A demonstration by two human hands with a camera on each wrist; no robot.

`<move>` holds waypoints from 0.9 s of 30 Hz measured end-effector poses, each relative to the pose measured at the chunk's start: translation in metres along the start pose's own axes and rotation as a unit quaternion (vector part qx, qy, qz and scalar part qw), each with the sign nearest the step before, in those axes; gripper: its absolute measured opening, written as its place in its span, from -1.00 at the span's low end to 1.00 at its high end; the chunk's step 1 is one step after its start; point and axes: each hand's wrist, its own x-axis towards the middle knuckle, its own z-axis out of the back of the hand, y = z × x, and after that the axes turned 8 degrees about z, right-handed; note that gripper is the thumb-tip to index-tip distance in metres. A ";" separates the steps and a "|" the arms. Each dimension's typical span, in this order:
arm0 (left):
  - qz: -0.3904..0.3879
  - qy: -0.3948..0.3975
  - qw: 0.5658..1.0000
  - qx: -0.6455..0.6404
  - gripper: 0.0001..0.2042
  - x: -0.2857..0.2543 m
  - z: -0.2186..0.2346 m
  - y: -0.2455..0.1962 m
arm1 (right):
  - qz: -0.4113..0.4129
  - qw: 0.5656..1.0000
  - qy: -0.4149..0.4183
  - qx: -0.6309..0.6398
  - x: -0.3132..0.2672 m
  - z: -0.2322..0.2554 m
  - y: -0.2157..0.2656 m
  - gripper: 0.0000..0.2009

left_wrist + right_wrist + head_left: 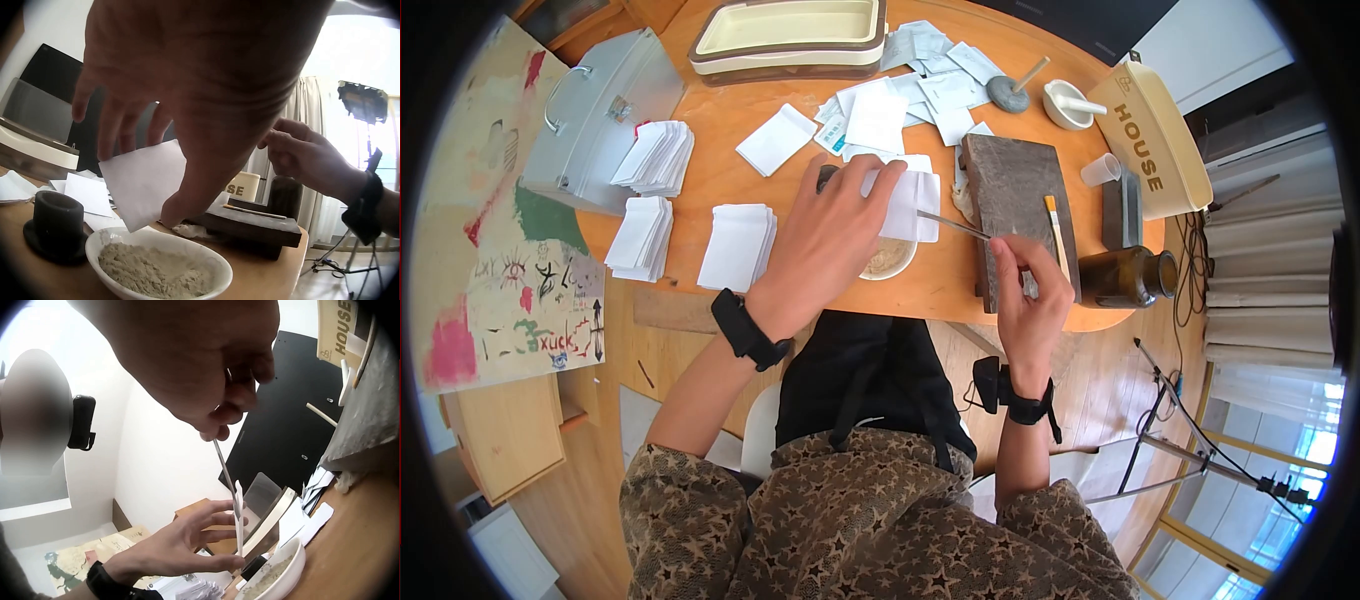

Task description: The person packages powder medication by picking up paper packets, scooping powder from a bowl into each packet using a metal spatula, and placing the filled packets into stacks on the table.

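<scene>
A small white paper packet (145, 182) is pinched between the thumb and fingers of the left hand (832, 235), above a white bowl (100, 244) of grey-brown powder (153, 272). The right hand (1032, 290) pinches a thin metal tool (225, 465), whose far end reaches the packet's edge; whether it is inside cannot be told. A black cup-shaped object (59, 219) stands beside the bowl, partly hidden by the left hand in the head view.
White packet stacks (738, 247) lie left. Behind are loose packets (877, 122) and a cream tray (790, 30). A dark slab (1015, 180) with a brush (1055, 228), a brown jar (1135, 277) and a mortar (1068, 107) stand right.
</scene>
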 end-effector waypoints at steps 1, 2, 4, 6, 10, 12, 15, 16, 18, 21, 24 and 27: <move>0.001 0.000 1.000 0.000 -0.28 0.001 -0.003 0.000 | 0.071 0.996 0.016 -0.059 0.000 0.001 -0.004 -0.92; -0.008 -0.024 1.000 0.000 -0.28 0.003 -0.006 0.001 | 0.141 0.983 0.031 -0.117 0.000 0.002 -0.006 -0.89; -0.016 -0.047 0.999 -0.001 -0.29 0.005 -0.011 -0.001 | 0.171 0.975 0.035 -0.137 0.001 0.003 -0.005 -0.87; -0.033 -0.108 0.993 -0.016 -0.47 0.006 -0.013 -0.003 | 0.202 0.966 0.040 -0.156 0.002 0.003 -0.005 -0.85; -0.030 -0.114 0.993 -0.014 -0.48 0.006 -0.016 -0.001 | 0.213 0.964 0.018 -0.157 0.003 0.006 -0.005 -0.86; -0.028 -0.110 0.993 -0.010 -0.48 0.006 -0.014 -0.001 | 0.209 0.963 0.032 -0.165 0.003 0.007 -0.005 -0.87; 0.005 -0.025 1.000 -0.004 -0.25 0.005 -0.007 0.001 | 0.156 0.979 0.010 -0.127 0.001 0.010 -0.007 -0.90; 0.006 -0.025 1.000 -0.003 -0.25 0.004 -0.006 0.002 | 0.125 0.987 -0.010 -0.100 0.001 0.010 -0.006 -0.93; 0.009 -0.035 0.999 0.020 -0.22 0.001 -0.005 0.004 | 0.093 0.993 -0.030 -0.072 0.000 0.012 -0.006 -0.95; 0.036 -0.029 0.999 0.003 -0.21 -0.003 0.004 0.003 | 0.012 0.998 -0.049 -0.031 -0.002 0.015 -0.007 -0.93; 0.062 -0.017 0.998 0.013 -0.22 -0.008 0.014 0.005 | -0.022 0.998 -0.066 0.002 -0.001 0.016 -0.006 -0.87; 0.097 -0.041 0.994 0.006 -0.24 -0.016 0.025 0.014 | -0.043 0.996 -0.072 0.013 -0.001 0.015 -0.005 -0.85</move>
